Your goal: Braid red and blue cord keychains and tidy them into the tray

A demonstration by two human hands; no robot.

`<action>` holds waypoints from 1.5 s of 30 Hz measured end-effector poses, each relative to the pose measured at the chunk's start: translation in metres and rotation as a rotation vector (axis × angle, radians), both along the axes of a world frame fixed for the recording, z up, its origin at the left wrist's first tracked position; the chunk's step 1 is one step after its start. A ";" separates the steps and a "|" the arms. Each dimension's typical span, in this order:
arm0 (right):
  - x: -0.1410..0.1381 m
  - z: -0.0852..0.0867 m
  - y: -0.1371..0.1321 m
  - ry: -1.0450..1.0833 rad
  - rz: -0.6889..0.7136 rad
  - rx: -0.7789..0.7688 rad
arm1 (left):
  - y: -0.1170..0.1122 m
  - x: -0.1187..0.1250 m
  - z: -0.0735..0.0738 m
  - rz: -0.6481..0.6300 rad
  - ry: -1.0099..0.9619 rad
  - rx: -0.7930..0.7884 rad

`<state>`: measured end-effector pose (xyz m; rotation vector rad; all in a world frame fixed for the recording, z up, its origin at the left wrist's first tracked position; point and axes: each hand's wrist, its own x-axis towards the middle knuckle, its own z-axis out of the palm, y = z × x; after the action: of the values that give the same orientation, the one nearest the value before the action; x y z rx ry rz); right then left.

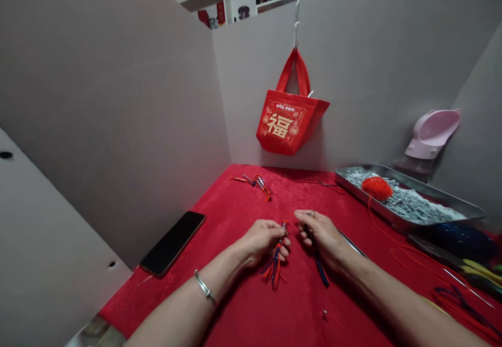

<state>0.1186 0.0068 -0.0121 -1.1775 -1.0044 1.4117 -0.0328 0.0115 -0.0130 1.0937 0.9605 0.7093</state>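
My left hand (263,238) is closed on a small bundle of red and blue cords (275,264) whose tassel ends hang down onto the red cloth (251,305). My right hand (320,233) lies just to its right, fingers curled round a dark blue cord (322,273) that trails toward me. The two hands almost touch near the top of the bundle. A ring shows on the right hand, a silver bangle on the left wrist.
A black phone (172,242) lies at the left edge. Another finished red cord piece (257,182) sits at the back. A metal tray (411,203) of small metal parts holds a red yarn ball (377,187). A red bag (288,119) hangs on the wall. Loose cords lie right.
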 end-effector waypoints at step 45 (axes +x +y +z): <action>-0.014 0.004 -0.019 -0.142 0.323 0.026 | 0.004 -0.008 0.012 0.243 -0.331 -0.026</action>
<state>0.1049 -0.0118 -0.0077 -1.1447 -1.3561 1.5743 -0.0404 0.0154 -0.0005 0.8108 0.8203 1.0374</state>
